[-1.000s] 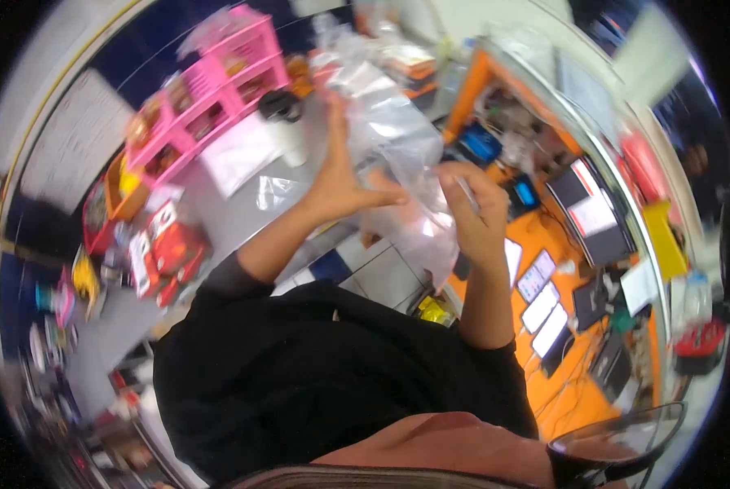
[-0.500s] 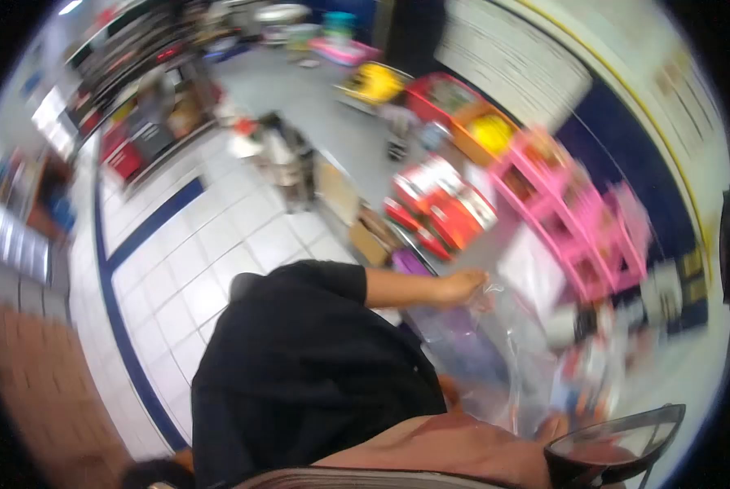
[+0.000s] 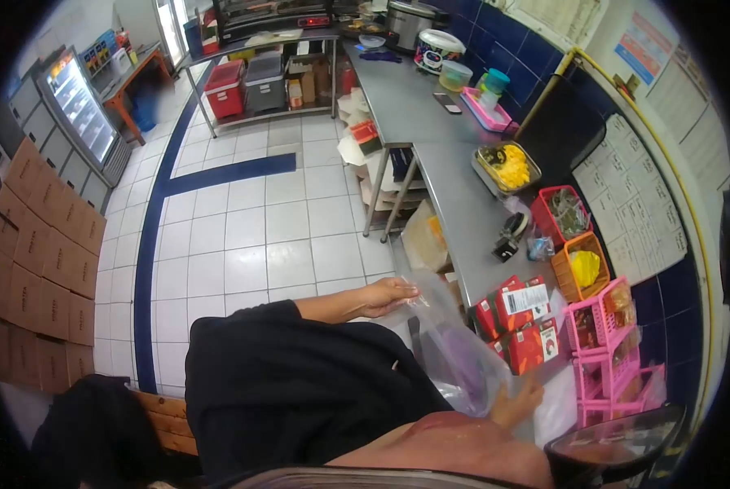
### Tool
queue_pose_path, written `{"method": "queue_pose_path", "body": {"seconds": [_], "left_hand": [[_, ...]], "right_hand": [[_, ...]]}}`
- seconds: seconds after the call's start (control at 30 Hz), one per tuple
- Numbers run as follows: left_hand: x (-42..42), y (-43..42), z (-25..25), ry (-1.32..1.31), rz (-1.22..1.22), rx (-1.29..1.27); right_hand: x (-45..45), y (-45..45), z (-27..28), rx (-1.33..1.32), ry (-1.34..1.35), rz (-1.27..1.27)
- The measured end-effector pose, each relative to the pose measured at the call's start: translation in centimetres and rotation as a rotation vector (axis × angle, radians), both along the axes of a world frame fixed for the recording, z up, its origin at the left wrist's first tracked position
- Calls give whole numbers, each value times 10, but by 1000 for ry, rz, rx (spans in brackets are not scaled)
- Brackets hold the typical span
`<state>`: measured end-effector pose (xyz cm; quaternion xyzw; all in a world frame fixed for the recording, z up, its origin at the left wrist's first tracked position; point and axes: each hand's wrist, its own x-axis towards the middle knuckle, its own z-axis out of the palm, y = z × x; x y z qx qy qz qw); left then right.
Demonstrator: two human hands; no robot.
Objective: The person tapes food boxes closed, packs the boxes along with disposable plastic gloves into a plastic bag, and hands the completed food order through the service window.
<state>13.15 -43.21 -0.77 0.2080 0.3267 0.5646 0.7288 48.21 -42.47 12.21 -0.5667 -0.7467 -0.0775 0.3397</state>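
My left hand (image 3: 389, 295), at the end of a black sleeve, pinches the upper edge of a large clear plastic bag (image 3: 454, 338). The bag hangs slack between my hands, in front of my body, and something purple (image 3: 461, 359) shows through it. My right hand (image 3: 518, 401) is at the bag's lower right edge with its fingers bent against the film; its grip is partly blurred. Just beyond the bag, red boxes (image 3: 534, 349) with white labels lie on the steel counter.
Pink stacked baskets (image 3: 597, 326), an orange basket (image 3: 581, 265) and a red basket (image 3: 562, 213) line the wall. A tray with yellow contents (image 3: 507, 169) stands farther along the steel counter (image 3: 454, 196). Brown cartons (image 3: 43, 269) are stacked at left, beside the tiled floor (image 3: 242, 220).
The view has swung to the right and sharpened. The bag and my left hand appear farther left in view, with the bag still held. My right hand now shows more fully.
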Motion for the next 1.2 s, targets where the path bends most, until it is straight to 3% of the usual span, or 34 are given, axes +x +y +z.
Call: {"method": "queue_pose_path", "body": {"seconds": [0.03,0.07,0.13,0.2,0.27,0.33,0.4,0.53,0.63,0.7,0.73,0.8,0.83,0.9,1.03,1.1,1.13,1.2], "left_hand": [[-2,-5,-1,34,106,-33],[-2,-8,-1,34,113,-34],[7,-14,0,195,95,-154],[20,-19,-4,250,77,-235],[40,-28,-8,194,83,160],[50,-41,-6,79,1,169],[63,-52,-14,285,106,11],[76,-77,-19,352,74,-67],[85,-89,-22,479,88,-96],[83,-92,-13,812,-44,-84],[85,-95,-12,814,-47,-90],[87,-100,-10,518,202,185],[86,-105,-6,522,197,177],[80,-113,2,302,181,-30],[84,-127,10,29,236,-166],[94,-128,37,-127,402,-362],[86,-130,20,-134,422,-362],[53,-143,-12,-371,653,-295]], "right_hand": [[-21,8,-5,87,-153,22],[-39,12,-13,58,-93,123],[-60,25,-68,-492,441,344],[-99,18,-60,-983,652,462],[-125,14,-64,-1023,622,482],[-129,10,-78,-1060,580,501],[-127,9,-88,-1139,571,579],[-125,-3,-101,-1401,681,670],[-120,-8,-118,-1306,653,861],[-117,-12,-119,-1266,663,939],[-118,-15,-115,-1225,689,925],[-119,-16,-109,-1188,723,910],[-117,-15,-108,-1104,665,879],[-115,-13,-110,-944,545,894],[-122,-19,-99,-869,489,1021],[-122,-23,-95,-799,288,1076],[-120,-24,-99,-806,278,1094],[-122,-19,-112,-572,-19,972]]}}
